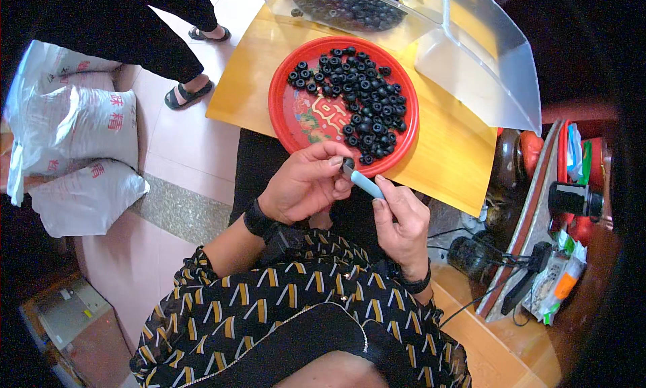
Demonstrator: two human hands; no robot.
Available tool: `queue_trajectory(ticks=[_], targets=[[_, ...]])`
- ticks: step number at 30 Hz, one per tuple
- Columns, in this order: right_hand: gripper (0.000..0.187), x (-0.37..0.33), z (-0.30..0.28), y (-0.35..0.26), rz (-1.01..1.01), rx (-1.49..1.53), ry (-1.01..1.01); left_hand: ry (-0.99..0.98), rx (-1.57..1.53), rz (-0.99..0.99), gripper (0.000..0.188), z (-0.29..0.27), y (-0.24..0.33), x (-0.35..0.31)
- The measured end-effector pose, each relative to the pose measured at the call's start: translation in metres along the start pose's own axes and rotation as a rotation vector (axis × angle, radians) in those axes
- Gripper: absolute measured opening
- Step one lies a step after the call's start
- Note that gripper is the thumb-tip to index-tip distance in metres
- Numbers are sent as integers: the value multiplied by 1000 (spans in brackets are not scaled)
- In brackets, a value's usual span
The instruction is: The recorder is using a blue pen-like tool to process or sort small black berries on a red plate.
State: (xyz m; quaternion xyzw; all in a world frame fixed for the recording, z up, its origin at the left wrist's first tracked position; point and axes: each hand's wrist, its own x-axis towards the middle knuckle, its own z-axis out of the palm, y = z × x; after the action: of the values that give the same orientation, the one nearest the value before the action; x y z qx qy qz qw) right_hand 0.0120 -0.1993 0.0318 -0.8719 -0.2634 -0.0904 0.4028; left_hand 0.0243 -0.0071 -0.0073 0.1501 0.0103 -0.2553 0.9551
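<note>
- Pinching one round black piece (pixel 348 163) between thumb and fingers: left hand (pixel 303 184), grip narrow, dark band on the wrist.
- Right hand (pixel 405 225): closed around a small tool (pixel 367 184) with a light blue handle; its metal end meets the black piece at the left fingertips.
- Position of the held black piece: just over the near edge of the tray, in front of the person's body.
- Tray (pixel 276 109): round, red, with a gold and green design on its base; set on the table.
- Pile of black pieces (pixel 367 99): many, round, several with a hole showing; heaped over the middle, far and right parts of the tray.
- Table (pixel 457 176): yellow top.
- Clear plastic container (pixel 417 15): at the table's far side, more black pieces inside.
- Clear plastic wall (pixel 474 72): right of the tray; whether it belongs to the same container, cannot tell.
- White sacks (pixel 81 122): stacked on the floor at left, red print.
- Another person's legs (pixel 145 35): dark trousers, dark sandals, beyond the sacks.
- Packet (pixel 557 280): white, orange and green, at right, beside black cables (pixel 494 257).
</note>
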Motion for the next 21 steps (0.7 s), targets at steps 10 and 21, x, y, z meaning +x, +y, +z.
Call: queue_trajectory(ticks=[10,21], targets=[[31,-3,-2,1,-6,-40,12,8,18,8,20,5,-2,-2],[30,-5,-2,5,-26,-73,10,-33,52,42,19,2,-5,-2]])
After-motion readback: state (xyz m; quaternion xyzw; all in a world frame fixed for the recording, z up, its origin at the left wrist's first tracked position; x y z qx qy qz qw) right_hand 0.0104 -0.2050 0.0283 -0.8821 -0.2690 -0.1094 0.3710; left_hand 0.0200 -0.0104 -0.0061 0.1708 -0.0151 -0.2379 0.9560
